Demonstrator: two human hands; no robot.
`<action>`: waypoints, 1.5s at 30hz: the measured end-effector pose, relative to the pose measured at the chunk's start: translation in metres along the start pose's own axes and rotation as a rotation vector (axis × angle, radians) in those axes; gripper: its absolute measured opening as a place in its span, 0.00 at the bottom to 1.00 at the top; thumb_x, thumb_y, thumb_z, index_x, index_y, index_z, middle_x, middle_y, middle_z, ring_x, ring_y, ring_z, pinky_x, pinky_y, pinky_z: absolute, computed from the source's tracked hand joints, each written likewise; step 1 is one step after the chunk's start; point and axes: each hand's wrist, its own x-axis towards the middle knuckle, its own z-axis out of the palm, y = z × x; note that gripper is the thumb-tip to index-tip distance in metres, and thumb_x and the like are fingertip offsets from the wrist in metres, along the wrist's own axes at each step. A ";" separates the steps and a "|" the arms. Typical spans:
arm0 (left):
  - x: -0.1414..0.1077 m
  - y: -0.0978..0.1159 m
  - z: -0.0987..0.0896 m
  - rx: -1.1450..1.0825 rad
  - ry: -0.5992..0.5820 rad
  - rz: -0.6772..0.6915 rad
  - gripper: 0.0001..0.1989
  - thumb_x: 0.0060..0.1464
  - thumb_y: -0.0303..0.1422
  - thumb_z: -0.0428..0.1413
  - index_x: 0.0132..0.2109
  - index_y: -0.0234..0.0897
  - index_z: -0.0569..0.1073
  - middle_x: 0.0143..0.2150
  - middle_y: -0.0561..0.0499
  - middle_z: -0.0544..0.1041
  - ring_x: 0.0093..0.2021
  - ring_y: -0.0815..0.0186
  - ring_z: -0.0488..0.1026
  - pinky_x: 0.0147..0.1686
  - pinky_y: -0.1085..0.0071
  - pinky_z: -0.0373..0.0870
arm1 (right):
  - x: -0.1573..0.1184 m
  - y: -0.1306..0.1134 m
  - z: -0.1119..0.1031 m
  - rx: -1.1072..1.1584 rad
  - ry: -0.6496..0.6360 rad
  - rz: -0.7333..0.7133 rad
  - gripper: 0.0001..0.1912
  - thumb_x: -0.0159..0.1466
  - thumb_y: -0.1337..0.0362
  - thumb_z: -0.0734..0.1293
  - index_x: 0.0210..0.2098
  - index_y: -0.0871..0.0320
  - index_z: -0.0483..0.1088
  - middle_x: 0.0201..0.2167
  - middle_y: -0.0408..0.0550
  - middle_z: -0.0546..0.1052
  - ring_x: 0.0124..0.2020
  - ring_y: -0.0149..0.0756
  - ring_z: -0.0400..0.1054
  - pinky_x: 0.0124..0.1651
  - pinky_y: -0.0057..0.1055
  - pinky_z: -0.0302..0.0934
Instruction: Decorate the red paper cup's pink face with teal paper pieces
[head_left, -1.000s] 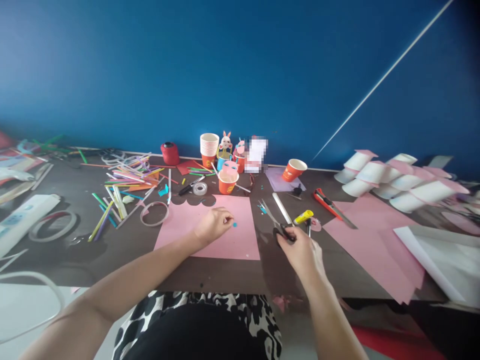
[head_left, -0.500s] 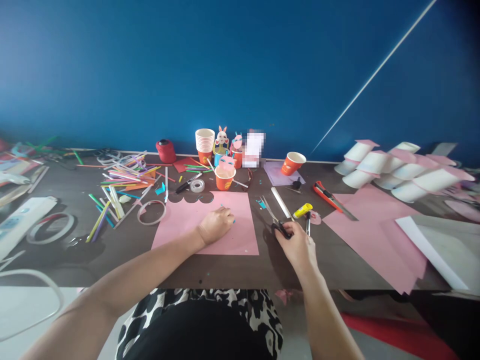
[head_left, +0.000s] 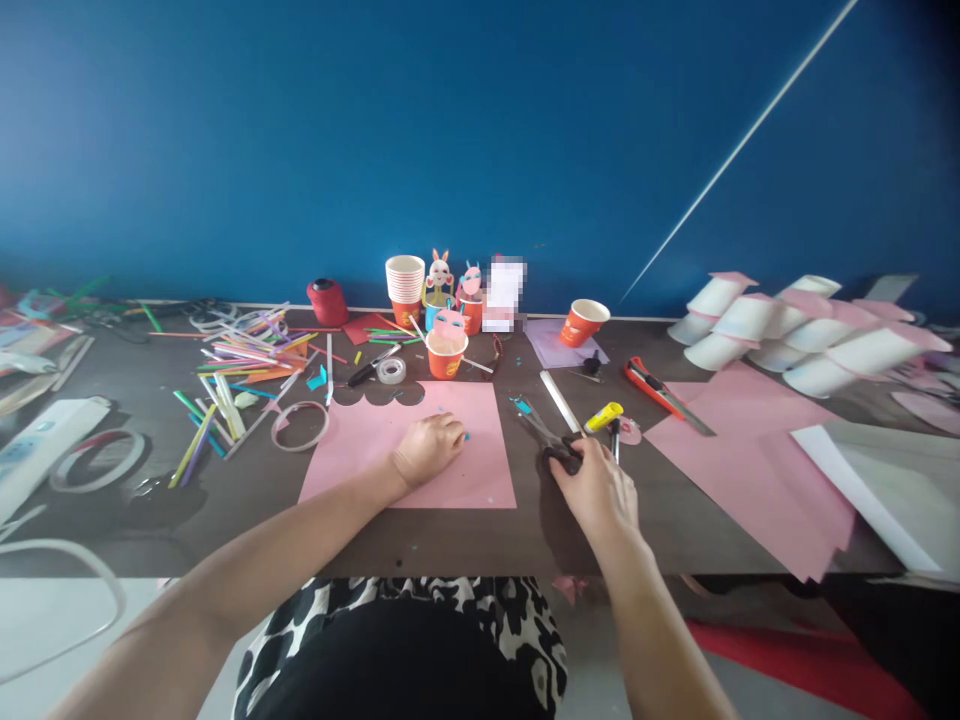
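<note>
Lower now than a second ago, your left hand (head_left: 430, 446) has come down from a loose pinch over the pink sheet (head_left: 480, 482) to what looks like rest on it, fingers curled in, while the scissors (head_left: 561, 454) in your right hand (head_left: 601, 492) have dipped toward the table (head_left: 480, 545), tips by the blue scraps (head_left: 519, 404). That suggests your attention is on the small blue piece (head_left: 466, 436) just beside your left fingers, on the right half of the sheet, with cutting paused. Your right fingers are closed around the black handles; the blades are too blurred to tell how far apart they stand. Whether your left hand grips the blue piece or only lies against it cannot be told, since its fingertips are hidden. Your right hand also covers the near end of the marker (head_left: 616, 438), and the upright white panel (head_left: 504, 296) on the far side is pixelated.
</note>
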 end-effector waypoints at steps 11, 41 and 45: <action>0.004 -0.003 -0.008 -0.625 0.198 -0.275 0.06 0.45 0.25 0.52 0.30 0.33 0.74 0.27 0.50 0.74 0.28 0.70 0.68 0.30 0.75 0.64 | 0.057 -0.007 -0.034 -0.170 -0.557 -0.284 0.08 0.46 0.61 0.70 0.22 0.57 0.69 0.20 0.46 0.71 0.24 0.38 0.66 0.26 0.29 0.52; 0.004 -0.020 -0.011 -0.995 0.179 -0.450 0.08 0.44 0.31 0.52 0.28 0.29 0.73 0.18 0.54 0.67 0.16 0.75 0.62 0.15 0.79 0.60 | 0.036 -0.112 0.010 0.900 -0.392 -0.439 0.07 0.57 0.61 0.62 0.28 0.59 0.65 0.19 0.39 0.64 0.18 0.26 0.56 0.21 0.23 0.51; 0.005 -0.020 -0.011 -0.992 0.177 -0.438 0.08 0.44 0.30 0.53 0.29 0.29 0.74 0.18 0.54 0.67 0.16 0.76 0.62 0.15 0.80 0.60 | 0.036 -0.113 0.010 0.908 -0.388 -0.440 0.08 0.58 0.61 0.61 0.27 0.59 0.64 0.19 0.40 0.64 0.18 0.26 0.55 0.22 0.23 0.50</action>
